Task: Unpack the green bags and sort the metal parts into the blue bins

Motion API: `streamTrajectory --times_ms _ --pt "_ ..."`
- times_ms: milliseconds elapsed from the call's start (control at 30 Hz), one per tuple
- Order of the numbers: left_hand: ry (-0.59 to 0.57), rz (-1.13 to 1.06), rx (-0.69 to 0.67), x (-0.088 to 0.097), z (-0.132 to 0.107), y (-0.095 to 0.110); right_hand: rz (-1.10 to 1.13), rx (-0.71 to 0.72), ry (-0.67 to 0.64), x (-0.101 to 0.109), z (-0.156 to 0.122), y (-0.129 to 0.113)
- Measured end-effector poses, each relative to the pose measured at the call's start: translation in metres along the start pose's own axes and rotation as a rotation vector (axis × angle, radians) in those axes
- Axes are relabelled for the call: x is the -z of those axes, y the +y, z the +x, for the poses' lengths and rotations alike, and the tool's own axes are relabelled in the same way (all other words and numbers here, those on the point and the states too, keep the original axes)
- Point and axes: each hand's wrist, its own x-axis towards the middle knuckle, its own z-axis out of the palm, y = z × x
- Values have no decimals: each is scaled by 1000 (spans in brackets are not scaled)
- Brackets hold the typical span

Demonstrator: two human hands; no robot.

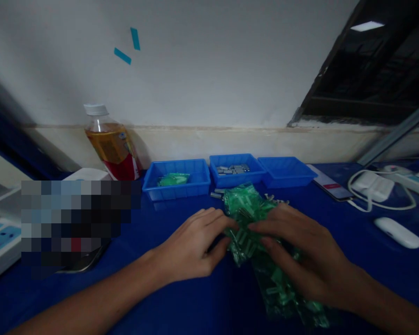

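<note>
Small green plastic bags with light, tube-like pieces inside lie in a pile in front of me. My left hand (195,244) pinches the left edge of one green bag (243,244) between thumb and fingers. From the other side, my right hand (309,256) has its thumb and fingers closed on the same bag; its exact grip is partly hidden. Behind it lies another green bag (243,199), and more green bags (282,298) spread under and below my right hand. Loose metal pieces (217,193) poke out beside the pile.
Three blue trays stand along the wall: the left tray (176,191) holds a green bag, the middle tray (237,177) metal pieces. The right tray (286,172) adjoins them. A drink bottle (112,149) stands left; a phone (330,184), charger (373,186) and white case (398,232) lie right.
</note>
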Motion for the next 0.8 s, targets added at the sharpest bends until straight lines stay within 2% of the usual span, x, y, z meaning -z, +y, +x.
streamTrajectory --times_ms 100,200,267,333,467,567,667,800 --pt "92 -71 -46 1 0 -1 59 -125 10 -8 0 0" --pt "254 -104 -66 2 0 2 166 -285 3 -17 -1 -2" --pt "351 -86 -101 2 0 5 272 -413 11 -21 -1 -4" --pt "400 -22 -187 2 -2 9 399 -530 17 -22 0 -5" --pt "357 178 -429 3 -3 18 641 -660 54 -22 2 -8" --pt "255 331 -529 4 -3 26 657 -677 108 -22 3 -10" --pt "202 400 -550 3 -2 30 552 -685 117 -22 3 -11" --pt "177 315 -467 -2 -4 27 411 -596 191 -26 0 -10"
